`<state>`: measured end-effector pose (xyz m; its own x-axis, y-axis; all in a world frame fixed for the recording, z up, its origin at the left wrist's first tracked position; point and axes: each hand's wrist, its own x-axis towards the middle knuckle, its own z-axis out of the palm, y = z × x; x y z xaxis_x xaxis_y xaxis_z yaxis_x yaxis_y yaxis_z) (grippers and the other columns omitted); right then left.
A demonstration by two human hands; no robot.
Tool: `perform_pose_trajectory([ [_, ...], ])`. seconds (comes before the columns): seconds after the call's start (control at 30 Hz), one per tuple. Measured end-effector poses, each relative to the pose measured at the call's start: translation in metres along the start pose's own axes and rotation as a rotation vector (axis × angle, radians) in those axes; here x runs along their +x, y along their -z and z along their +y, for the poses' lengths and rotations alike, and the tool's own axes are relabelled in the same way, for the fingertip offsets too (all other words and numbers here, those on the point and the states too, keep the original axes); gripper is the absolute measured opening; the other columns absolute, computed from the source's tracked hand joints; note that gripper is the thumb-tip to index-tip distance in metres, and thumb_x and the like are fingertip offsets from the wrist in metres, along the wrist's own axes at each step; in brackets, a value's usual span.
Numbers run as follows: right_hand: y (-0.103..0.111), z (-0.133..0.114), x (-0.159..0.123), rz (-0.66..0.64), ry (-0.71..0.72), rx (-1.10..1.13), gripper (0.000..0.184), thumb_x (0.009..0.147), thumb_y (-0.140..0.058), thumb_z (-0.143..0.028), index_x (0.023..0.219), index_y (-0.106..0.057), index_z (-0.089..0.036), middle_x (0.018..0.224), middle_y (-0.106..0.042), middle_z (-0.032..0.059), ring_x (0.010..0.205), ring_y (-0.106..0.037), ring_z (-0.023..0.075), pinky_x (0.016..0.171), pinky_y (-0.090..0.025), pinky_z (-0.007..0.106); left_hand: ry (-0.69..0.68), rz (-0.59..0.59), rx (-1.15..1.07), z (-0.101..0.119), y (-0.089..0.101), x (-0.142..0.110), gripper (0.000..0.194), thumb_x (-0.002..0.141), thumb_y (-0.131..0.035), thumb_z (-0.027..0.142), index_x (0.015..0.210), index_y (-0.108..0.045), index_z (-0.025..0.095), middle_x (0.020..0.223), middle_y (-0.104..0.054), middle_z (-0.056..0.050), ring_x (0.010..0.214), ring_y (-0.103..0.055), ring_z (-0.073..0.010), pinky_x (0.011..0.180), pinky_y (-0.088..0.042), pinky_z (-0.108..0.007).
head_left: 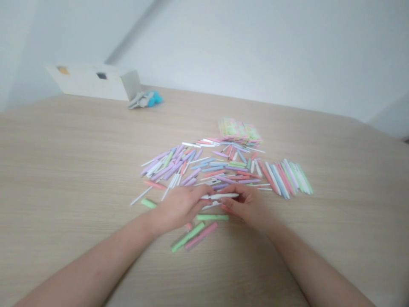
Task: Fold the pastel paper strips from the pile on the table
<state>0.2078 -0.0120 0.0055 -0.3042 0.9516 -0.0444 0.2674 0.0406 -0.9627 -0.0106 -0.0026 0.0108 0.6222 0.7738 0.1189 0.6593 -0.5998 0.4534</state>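
A white pen (pixel 220 196) lies level between my two hands, low over the table. My left hand (pixel 179 204) pinches its left end, while the fingers of my right hand (pixel 249 205) are closed on its right part. Just below it another white piece (pixel 211 205) shows, partly covered by my fingers. Close to my wrists lie a light green pen barrel (pixel 212 217), a second green one (pixel 188 237) and a pink one (pixel 202 236). Past my hands spreads a loose pile of pen parts (pixel 172 164) in purple, white, blue, red and green.
To the right, several assembled-looking pens (pixel 289 178) lie side by side in a row. Behind the pile sits a stack of pink and green printed packs (pixel 239 130). A white box (pixel 96 82) and a grey and blue item (pixel 146 99) stand far left, near the wall.
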Motion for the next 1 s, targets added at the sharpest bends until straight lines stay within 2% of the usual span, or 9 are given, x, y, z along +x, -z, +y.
perform_pose_trajectory([
  [0.17,-0.005,-0.007,0.0,0.04,0.049,-0.041,0.022,0.075,-0.067,-0.036,0.085,-0.067,-0.016,0.065,-0.061,0.0003,0.055,-0.052,0.011,0.05,-0.04,0.022,-0.003,0.001,0.014,0.003,-0.001,0.0,0.027,0.095,-0.036,0.033,0.115,-0.049,0.023,0.096,-0.068,-0.005,0.088,-0.065,-0.0207,0.072,-0.048,-0.03],
  [0.33,-0.008,-0.014,-0.002,0.053,0.004,-0.007,0.019,0.074,-0.067,-0.035,0.078,-0.066,-0.017,0.054,-0.054,-0.003,0.045,-0.042,0.0079,0.043,-0.032,0.02,-0.003,0.008,0.033,0.004,-0.003,-0.002,0.026,0.094,-0.037,0.03,0.117,-0.048,0.023,0.095,-0.068,-0.005,0.087,-0.066,-0.0203,0.072,-0.047,-0.029],
  [0.47,-0.009,-0.013,-0.003,0.043,-0.01,-0.017,0.018,0.074,-0.066,-0.033,0.08,-0.066,-0.017,0.053,-0.052,-0.0038,0.044,-0.04,0.0075,0.042,-0.029,0.02,-0.008,-0.003,0.069,0.004,-0.003,-0.001,0.027,0.094,-0.037,0.029,0.117,-0.047,0.022,0.092,-0.069,-0.006,0.083,-0.066,-0.0212,0.069,-0.048,-0.029],
  [0.8,-0.008,-0.015,0.0,0.029,0.006,-0.002,0.021,0.076,-0.065,-0.035,0.081,-0.064,-0.015,0.057,-0.053,-0.003,0.049,-0.044,0.0083,0.045,-0.033,0.02,-0.028,-0.014,0.068,0.003,-0.001,0.002,0.031,0.096,-0.03,0.033,0.111,-0.054,0.02,0.096,-0.069,-0.008,0.088,-0.066,-0.0213,0.073,-0.049,-0.031],
  [1.0,-0.01,-0.014,-0.001,0.086,0.042,0.014,0.017,0.074,-0.066,-0.033,0.082,-0.064,-0.018,0.064,-0.058,-0.0009,0.054,-0.05,0.0104,0.048,-0.038,0.021,0.007,-0.025,0.032,0.002,0.001,0.002,0.032,0.096,-0.03,0.034,0.111,-0.056,0.02,0.093,-0.069,-0.006,0.084,-0.066,-0.0197,0.07,-0.048,-0.028],
])
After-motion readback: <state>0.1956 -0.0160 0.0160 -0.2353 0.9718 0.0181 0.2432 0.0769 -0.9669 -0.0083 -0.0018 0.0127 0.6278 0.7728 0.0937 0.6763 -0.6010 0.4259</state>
